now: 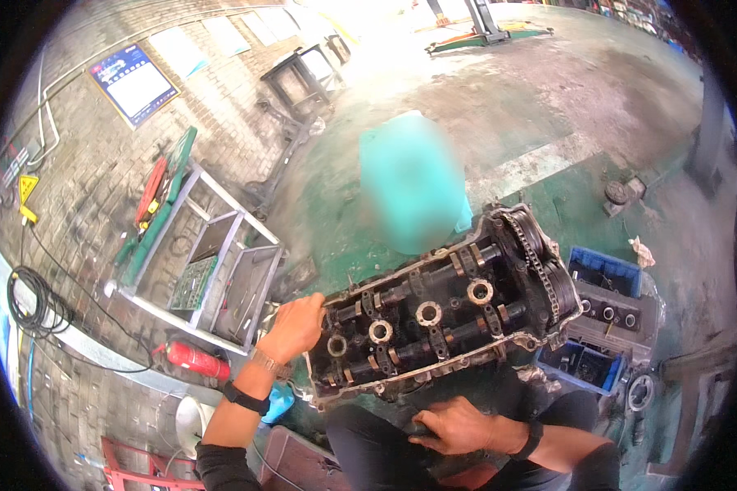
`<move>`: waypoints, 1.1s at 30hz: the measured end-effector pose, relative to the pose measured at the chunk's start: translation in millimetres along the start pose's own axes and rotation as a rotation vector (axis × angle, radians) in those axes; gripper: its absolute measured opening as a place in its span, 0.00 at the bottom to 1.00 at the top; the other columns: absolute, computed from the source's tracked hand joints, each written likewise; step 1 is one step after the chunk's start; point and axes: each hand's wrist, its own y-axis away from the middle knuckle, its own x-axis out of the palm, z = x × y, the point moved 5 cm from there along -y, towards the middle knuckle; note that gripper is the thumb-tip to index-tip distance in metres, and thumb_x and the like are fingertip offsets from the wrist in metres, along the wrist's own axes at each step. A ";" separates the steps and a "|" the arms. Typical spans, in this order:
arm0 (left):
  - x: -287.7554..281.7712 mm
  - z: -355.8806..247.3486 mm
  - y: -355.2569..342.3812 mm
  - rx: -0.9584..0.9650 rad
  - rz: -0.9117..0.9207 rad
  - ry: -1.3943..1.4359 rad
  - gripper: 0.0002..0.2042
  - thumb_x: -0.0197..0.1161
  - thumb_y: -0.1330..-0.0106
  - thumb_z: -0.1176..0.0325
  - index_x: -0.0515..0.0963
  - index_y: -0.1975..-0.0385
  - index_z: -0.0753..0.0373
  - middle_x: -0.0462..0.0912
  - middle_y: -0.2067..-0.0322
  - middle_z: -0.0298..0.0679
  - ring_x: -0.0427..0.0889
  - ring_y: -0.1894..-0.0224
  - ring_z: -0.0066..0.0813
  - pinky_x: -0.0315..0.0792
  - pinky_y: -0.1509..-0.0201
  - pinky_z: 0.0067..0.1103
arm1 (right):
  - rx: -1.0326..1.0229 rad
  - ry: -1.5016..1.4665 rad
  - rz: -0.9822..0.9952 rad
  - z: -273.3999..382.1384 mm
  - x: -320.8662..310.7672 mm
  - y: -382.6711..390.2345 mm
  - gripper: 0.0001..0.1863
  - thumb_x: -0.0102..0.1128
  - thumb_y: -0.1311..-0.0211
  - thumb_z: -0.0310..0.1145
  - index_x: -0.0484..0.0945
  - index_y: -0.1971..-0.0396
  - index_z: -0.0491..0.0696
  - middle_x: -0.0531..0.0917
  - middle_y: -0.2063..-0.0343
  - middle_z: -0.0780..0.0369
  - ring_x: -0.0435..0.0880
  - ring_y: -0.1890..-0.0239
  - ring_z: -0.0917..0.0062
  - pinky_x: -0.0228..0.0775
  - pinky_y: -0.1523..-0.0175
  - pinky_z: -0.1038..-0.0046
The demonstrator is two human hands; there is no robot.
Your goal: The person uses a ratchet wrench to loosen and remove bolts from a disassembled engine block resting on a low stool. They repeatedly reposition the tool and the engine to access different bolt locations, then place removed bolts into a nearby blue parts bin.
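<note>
An engine cylinder head [409, 319] with its cover off lies slanted in front of me. Camshafts, several round spark plug wells and a timing chain [540, 274] at its right end show in it. My left hand [299, 326] is closed on the left end of its rim, the fingertips hidden behind the edge. Below the near edge, over my lap, my right hand [460, 425] is closed round a dark object, mostly hidden, its kind unclear. That hand is apart from the engine.
Blue bins [577, 364] and a removed valve cover [610, 315] lie at the right. At the left stand a metal tool cart [241, 286], a red fire extinguisher [195, 360] and a white bucket [195, 421]. A turquoise shape [409, 180] is beyond the engine.
</note>
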 end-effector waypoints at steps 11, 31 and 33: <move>5.1 5.2 -4.5 -0.104 0.004 -0.024 0.10 0.54 0.31 0.64 0.74 0.62 0.66 0.81 0.71 0.60 0.79 0.62 0.63 0.72 0.56 0.48 | -0.019 0.031 -0.047 0.0 -9.0 -1.4 0.21 0.63 0.36 0.49 0.72 0.65 0.43 0.78 0.83 0.52 0.81 0.78 0.52 0.69 0.76 0.54; 10.9 11.9 -0.3 -0.190 -0.014 0.151 0.13 0.55 0.32 0.62 0.77 0.59 0.66 0.83 0.65 0.59 0.80 0.57 0.62 0.74 0.52 0.47 | -0.065 0.049 0.051 36.3 -36.0 -27.8 0.19 0.70 0.43 0.47 0.79 0.68 0.46 0.81 0.77 0.58 0.82 0.74 0.58 0.72 0.72 0.60; 13.0 16.8 0.1 -0.207 -0.055 0.215 0.13 0.56 0.32 0.61 0.78 0.61 0.66 0.83 0.65 0.59 0.81 0.57 0.61 0.74 0.52 0.46 | -0.125 0.016 0.004 53.4 -55.1 -42.3 0.18 0.73 0.47 0.46 0.79 0.70 0.47 0.80 0.73 0.59 0.81 0.72 0.60 0.72 0.71 0.61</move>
